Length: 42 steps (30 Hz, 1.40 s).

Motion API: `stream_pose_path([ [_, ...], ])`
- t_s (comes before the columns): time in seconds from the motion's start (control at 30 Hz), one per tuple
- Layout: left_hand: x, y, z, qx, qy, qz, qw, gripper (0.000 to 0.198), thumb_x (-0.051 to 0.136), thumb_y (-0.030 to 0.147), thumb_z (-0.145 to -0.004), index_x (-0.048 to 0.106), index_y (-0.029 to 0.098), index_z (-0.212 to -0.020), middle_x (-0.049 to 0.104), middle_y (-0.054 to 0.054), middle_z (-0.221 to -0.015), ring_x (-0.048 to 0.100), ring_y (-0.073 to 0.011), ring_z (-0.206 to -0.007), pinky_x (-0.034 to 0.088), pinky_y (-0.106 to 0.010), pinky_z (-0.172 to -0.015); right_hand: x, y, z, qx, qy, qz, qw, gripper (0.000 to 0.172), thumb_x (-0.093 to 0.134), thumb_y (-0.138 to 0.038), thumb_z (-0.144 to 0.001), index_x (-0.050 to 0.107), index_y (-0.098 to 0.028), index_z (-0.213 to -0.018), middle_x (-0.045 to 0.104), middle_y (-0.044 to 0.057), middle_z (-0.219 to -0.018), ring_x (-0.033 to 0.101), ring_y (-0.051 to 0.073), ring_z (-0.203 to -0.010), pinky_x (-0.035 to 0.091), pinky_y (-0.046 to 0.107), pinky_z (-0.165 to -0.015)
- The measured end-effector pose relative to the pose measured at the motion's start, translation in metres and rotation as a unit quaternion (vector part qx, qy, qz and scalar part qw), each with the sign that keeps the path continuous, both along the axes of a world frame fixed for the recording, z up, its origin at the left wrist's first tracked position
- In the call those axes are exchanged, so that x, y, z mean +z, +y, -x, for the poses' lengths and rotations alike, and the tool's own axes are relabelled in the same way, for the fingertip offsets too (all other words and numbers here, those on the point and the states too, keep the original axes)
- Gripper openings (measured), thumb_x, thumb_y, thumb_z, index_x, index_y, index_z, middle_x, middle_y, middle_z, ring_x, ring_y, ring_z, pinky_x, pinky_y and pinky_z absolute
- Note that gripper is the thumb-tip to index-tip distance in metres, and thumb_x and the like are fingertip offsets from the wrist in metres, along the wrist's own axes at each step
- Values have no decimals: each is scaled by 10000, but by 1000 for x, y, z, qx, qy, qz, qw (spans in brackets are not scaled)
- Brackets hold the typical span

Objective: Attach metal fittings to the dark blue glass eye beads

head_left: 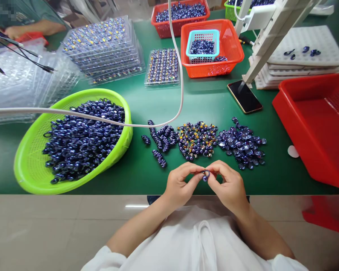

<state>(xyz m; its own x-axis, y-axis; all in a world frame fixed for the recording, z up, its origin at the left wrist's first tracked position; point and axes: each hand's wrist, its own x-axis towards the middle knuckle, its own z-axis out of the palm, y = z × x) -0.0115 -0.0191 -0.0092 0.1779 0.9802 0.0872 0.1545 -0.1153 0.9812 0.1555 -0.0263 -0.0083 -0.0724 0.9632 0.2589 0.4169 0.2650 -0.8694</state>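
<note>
My left hand (180, 184) and my right hand (228, 184) meet at the near edge of the green table (203, 101), both pinching one small dark blue glossy piece (205, 175) between fingertips. Just beyond them lie three loose heaps: stacked blue pieces (161, 140), a mixed pile with small yellow parts (197, 139), and flat blue caps (241, 143). A lime green basket (31, 165) full of dark blue pieces sits to the left.
A white cable (182, 75) arcs over the table. Clear filled trays (104, 49) stand at the back left, orange baskets (228, 49) and a phone (244, 96) behind, a red bin (313, 120) at right, white foam trays (305, 49) beyond. Another person's arm (36, 28) rests far left.
</note>
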Motion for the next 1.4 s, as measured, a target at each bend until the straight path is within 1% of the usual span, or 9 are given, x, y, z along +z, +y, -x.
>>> stream_pose_path([
  [0.27, -7, 2, -2, -38, 15, 27, 999, 114, 678, 234, -880, 749, 169, -941, 739, -82, -849, 685, -189, -782, 553, -298, -744, 0, 4, -15, 53, -41, 34, 997, 124, 560, -121, -888, 627, -212, -836, 611, -11, -749, 582, 127, -674, 482, 252, -620],
  [0.33, -7, 3, -3, -40, 7, 49, 998, 129, 683, 257, -877, 749, 165, -939, 738, -88, -854, 688, -195, -787, 559, -299, -742, 0, 9, -31, 97, -72, 22, 992, 124, 564, -132, -914, 651, -217, -890, 644, 10, -828, 612, 146, -760, 508, 277, -691],
  [0.4, -6, 4, -5, -27, -10, 72, 997, 144, 690, 279, -871, 749, 164, -936, 740, -89, -864, 692, -196, -786, 565, -295, -739, -2, 16, -49, 57, -131, -38, 989, 103, 590, -172, -927, 674, -225, -956, 668, 40, -913, 622, 190, -872, 518, 343, -799],
  [0.5, -4, 6, -6, -1, -47, 119, 992, 168, 700, 302, -859, 746, 156, -929, 749, -88, -878, 700, -192, -781, 568, -285, -733, -9, 27, -72, -30, -284, -98, 953, 130, 626, -226, -917, 712, -227, -1014, 659, 71, -920, 580, 244, -888, 499, 413, -805],
  [0.73, -3, 11, -7, 11, -141, 201, 969, 230, 760, 359, -804, 729, 152, -900, 721, -51, -806, 661, -151, -720, 553, -249, -683, -23, 42, -82, -42, -441, -137, 886, 120, 600, -168, -911, 715, -196, -896, 657, 97, -930, 551, 259, -874, 477, 409, -759],
  [0.93, 0, 13, -8, 19, -177, 184, 967, 184, 758, 309, -808, 720, 156, -903, 731, -70, -932, 665, -166, -853, 548, -260, -774, -11, 24, -60, 26, -262, -128, 956, 112, 556, -139, -933, 624, -190, -1006, 703, 81, -1007, 661, 230, -936, 516, 387, -828],
  [1.03, 4, 13, -13, 15, -197, 170, 965, 180, 762, 297, -803, 722, 157, -908, 737, -92, -1023, 678, -205, -967, 552, -302, -862, -4, 11, -38, 77, -147, -61, 984, 128, 532, -147, -953, 604, -221, -1029, 710, 14, -877, 686, 157, -771, 540, 282, -708],
  [1.27, 7, 11, -15, 18, -250, 219, 943, 190, 803, 286, -774, 737, 151, -891, 755, -60, -890, 685, -156, -802, 555, -273, -791, -14, 0, -7, -54, -19, -7, 998, 101, 601, -193, -925, 633, -234, -1011, 701, -2, -861, 697, 147, -729, 568, 261, -690],
  [1.4, 6, 11, -12, 40, -318, 261, 911, 221, 856, 275, -712, 758, 148, -864, 741, -27, -794, 663, -122, -715, 534, -243, -738, -11, -2, -8, -10, 46, 11, 999, 207, 612, -176, -935, 663, -267, -1114, 706, -1, -938, 704, 131, -757, 579, 251, -702],
])
